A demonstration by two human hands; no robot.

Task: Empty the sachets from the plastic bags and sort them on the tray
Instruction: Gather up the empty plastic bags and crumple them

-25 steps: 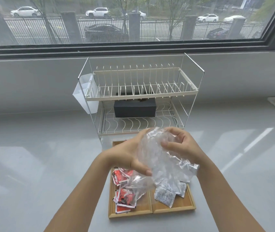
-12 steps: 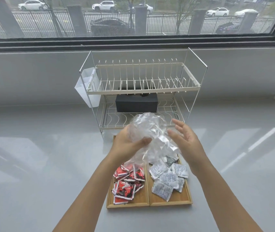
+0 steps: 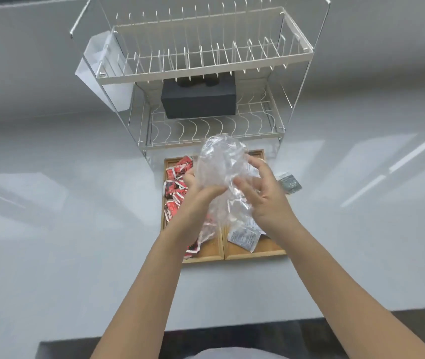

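Item: clear plastic bag (image 3: 223,177), crumpled, one visible, held above the wooden tray (image 3: 255,252) at centre. My left hand (image 3: 196,193) grips it from 9 o'clock, fingers curled round its lower part. My right hand (image 3: 266,195) lies against it from 3 o'clock, fingers (image 3: 245,185) spread and fairly straight, touching the film rather than clenching it.

Item: tray, one, two compartments side by side, on the grey bench (image 3: 63,229). The bag and both hands cover much of it.

Item: red sachets (image 3: 176,182), a loose pile in the left compartment; count uncertain, more than six showing.

Item: white printed sachets (image 3: 243,237), in the right compartment; at least two show beneath my right wrist, the rest hidden.

Item: grey sachet (image 3: 289,183), one, off the tray, lying on the bench just beside its right edge at 3 o'clock.

Item: white wire dish rack (image 3: 206,63), one, two tiers, at 12 o'clock, just behind the tray. One black box (image 3: 198,101) sits on its lower tier. One translucent white cup holder (image 3: 102,71) hangs on its left end at 10 o'clock.
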